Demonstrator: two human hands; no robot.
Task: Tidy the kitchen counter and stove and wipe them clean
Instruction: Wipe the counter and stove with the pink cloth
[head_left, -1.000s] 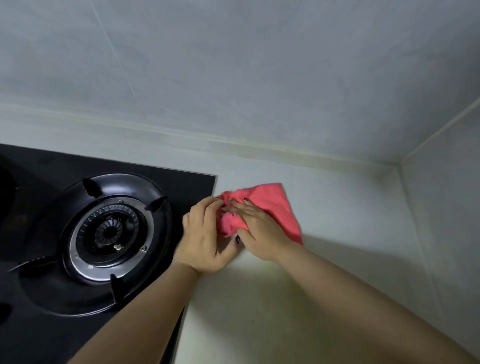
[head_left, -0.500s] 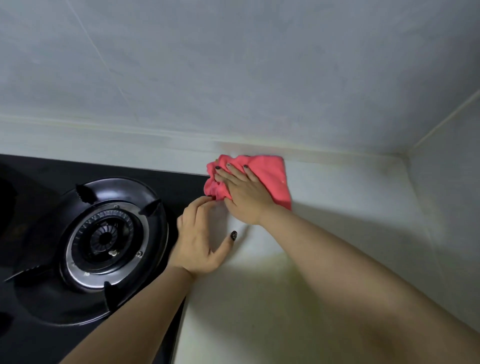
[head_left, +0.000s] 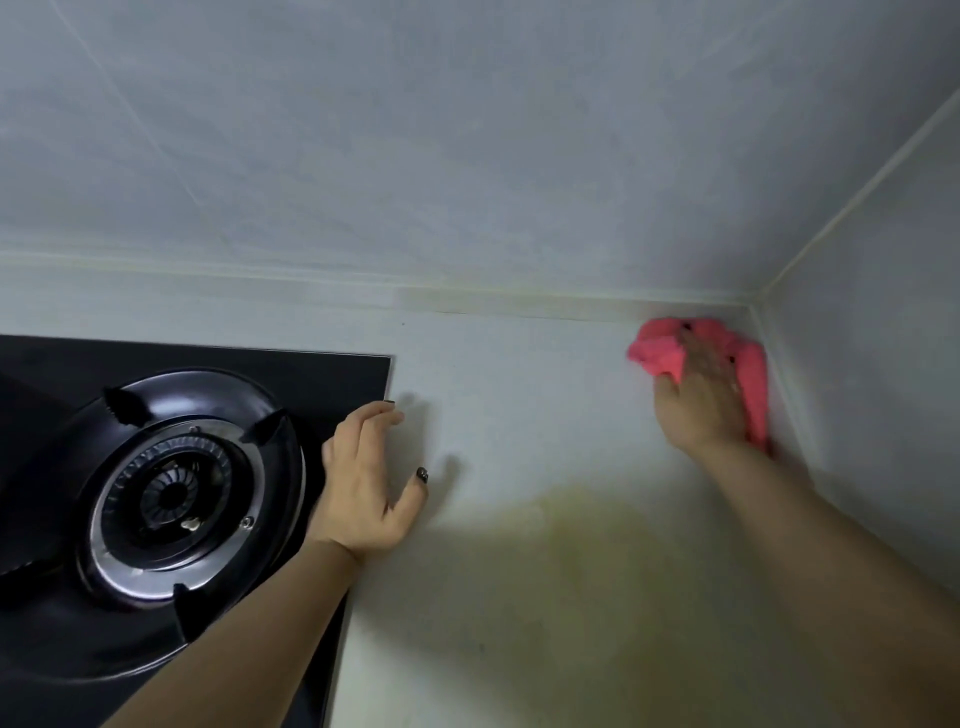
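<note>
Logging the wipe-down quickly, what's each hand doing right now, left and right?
Left hand: open, holding nothing, resting at the stove edge on the counter.
Right hand: open, fingers pressing the pink cloth into the counter's back corner.

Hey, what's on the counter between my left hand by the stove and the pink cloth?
Nothing stands there. In the head view, only bare pale counter lies between the left hand and the pink cloth, which the right hand presses down.
</note>
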